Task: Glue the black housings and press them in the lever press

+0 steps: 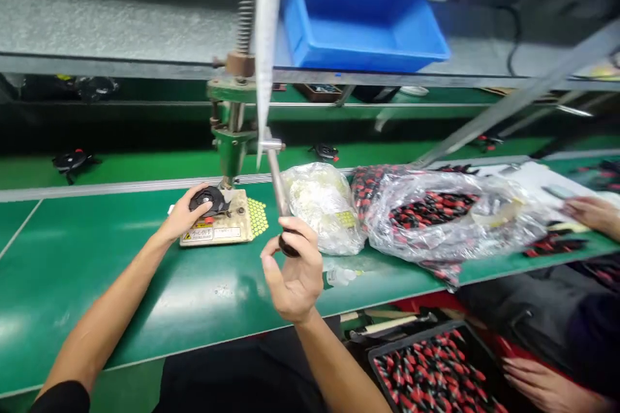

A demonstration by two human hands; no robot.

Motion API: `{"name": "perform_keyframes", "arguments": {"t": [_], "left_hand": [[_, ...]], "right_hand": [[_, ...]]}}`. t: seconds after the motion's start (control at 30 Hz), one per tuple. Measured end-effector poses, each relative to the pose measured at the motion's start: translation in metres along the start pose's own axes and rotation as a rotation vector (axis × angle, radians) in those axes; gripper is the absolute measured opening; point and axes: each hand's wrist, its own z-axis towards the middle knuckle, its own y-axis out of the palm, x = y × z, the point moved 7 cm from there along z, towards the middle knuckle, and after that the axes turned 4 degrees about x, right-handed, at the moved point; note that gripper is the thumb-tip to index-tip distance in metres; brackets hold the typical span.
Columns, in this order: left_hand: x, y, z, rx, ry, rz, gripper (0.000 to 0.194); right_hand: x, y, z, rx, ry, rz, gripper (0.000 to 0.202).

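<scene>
My left hand [186, 214] grips a black round plastic part [209, 199] with a small red piece, at the base plate [223, 232] of a green hand press [232, 148]. The part lies beside the press's lower tip. My right hand [295, 271] is closed round the dark knob of the press lever [277, 181], which slants down toward me. A sheet of yellow round dots [258, 217] lies at the plate's right edge. Right of the lever sits a clear plastic bag [322, 206] with pale contents.
A large clear bag [436, 219] of red-and-black parts stands to the right. Below the bench edge is a black crate [436, 368] of similar parts. A blue bin [363, 19] sits on the shelf above. At far right, a co-worker's hands [593, 213] show.
</scene>
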Motion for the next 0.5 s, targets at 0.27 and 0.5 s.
{"name": "perform_keyframes", "arguments": {"t": [0.27,0.5], "left_hand": [[0.000,-0.054,0.012,0.080,-0.228,-0.402,0.065],[0.004,-0.113,0.079,0.609,-0.318,-0.233,0.047]], "right_hand": [[-0.021,-0.020,0.026,-0.097,0.010,0.078,0.074],[0.050,-0.041,-0.113,-0.569,0.522,-0.239,0.015]]}}
